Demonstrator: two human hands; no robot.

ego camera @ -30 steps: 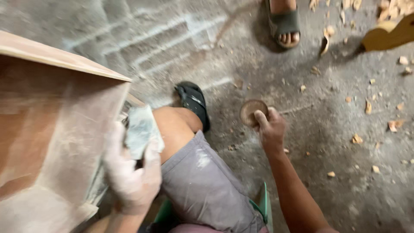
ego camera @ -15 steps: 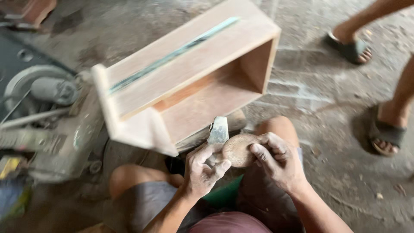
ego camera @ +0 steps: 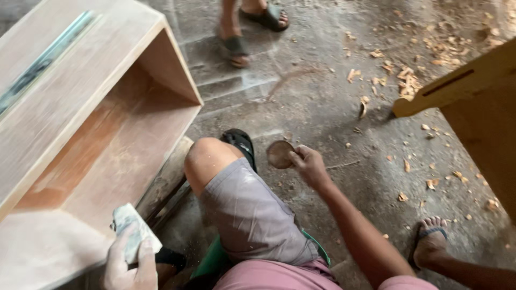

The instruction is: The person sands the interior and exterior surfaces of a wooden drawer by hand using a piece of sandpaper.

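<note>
Compared with half a second earlier, the two hands have been separated. The small round brown disc, previously held together with the folded grey sanding block at the knee, has been carried out to the person's right and is now held just above the dusty concrete floor, beside the black sandal. This is judged to be a pause in the sanding of the open-sided plywood cabinet

The right hand is closed on the edge of the disc, gripped between thumb and fingers. The left hand, coated in pale dust, is closed around the folded grey sanding block, which is held at the lower edge of the cabinet; contact with the panel cannot be confirmed
</note>
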